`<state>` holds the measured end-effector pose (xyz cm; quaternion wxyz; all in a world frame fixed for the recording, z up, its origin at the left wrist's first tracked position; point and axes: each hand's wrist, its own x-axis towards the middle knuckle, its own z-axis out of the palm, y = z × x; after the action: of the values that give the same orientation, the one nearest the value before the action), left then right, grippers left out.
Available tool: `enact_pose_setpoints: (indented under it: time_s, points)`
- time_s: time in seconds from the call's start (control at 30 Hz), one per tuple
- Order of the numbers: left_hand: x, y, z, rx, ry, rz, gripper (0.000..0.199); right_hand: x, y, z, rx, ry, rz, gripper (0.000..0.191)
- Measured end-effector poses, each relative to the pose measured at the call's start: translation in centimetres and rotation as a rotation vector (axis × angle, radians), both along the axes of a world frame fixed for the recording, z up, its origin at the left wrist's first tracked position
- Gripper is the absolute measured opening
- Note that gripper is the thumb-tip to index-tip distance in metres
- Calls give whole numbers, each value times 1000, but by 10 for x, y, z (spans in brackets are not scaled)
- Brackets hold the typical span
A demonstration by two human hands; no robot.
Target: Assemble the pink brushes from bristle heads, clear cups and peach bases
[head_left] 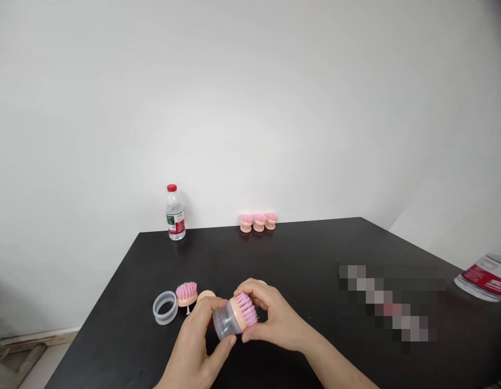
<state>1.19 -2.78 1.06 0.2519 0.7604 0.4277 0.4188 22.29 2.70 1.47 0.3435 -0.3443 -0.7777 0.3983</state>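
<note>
A scrub brush with pink bristles, a peach-coloured collar and a clear plastic cup is held tilted, its bristles facing right. My left hand is closed around the clear cup, thumb below and fingers above. Around the collar and bristle end, my right hand grips with thumb and fingers. Left of my hands lie a translucent ring and a pink-bristled brush head with a pale stem under it. A peach round part is partly hidden behind my left hand. Another peach piece barely shows behind my right fingers.
Three assembled pink brushes stand in a row at the back of the black table, by the wall. A red-capped water bottle is at the back left. Another bottle is cut off at right. A pixelated patch covers part of the table.
</note>
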Motion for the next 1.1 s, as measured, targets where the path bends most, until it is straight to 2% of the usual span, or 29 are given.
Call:
enact_pose_setpoints:
  time_s: [0.27, 0.4, 0.5, 0.67, 0.8, 0.87, 0.93, 1.03, 1.1]
  points:
    - [1, 0, 3, -163, -113, -23, 22, -2, -1, 7, 106, -33, 0, 58]
    - [2, 1, 5, -333, -258, -91, 28, 0, -2, 7, 201, 24, 76, 55]
    - [3, 2, 3, -484, -367, -144, 42, -2, -3, 6, 318, 87, 147, 48]
    - [5, 3, -2, -784, -523, -146, 50, -6, -5, 5, 507, 108, 196, 37]
    - [7, 2, 0, -875, -594, -161, 57, -7, -8, 10, 620, 97, 225, 21]
    - [8, 1, 3, -905, -651, -153, 58, -7, -9, 11, 650, 75, 216, 19]
    - [8, 0, 5, -920, -705, -137, 56, -6, -9, 11, 650, 53, 192, 23]
    - [8, -2, 8, -905, -728, -145, 52, -5, -7, 7, 625, 45, 138, 47]
    - [7, -3, 9, -877, -725, -182, 50, -4, -5, 4, 599, 46, 96, 55]
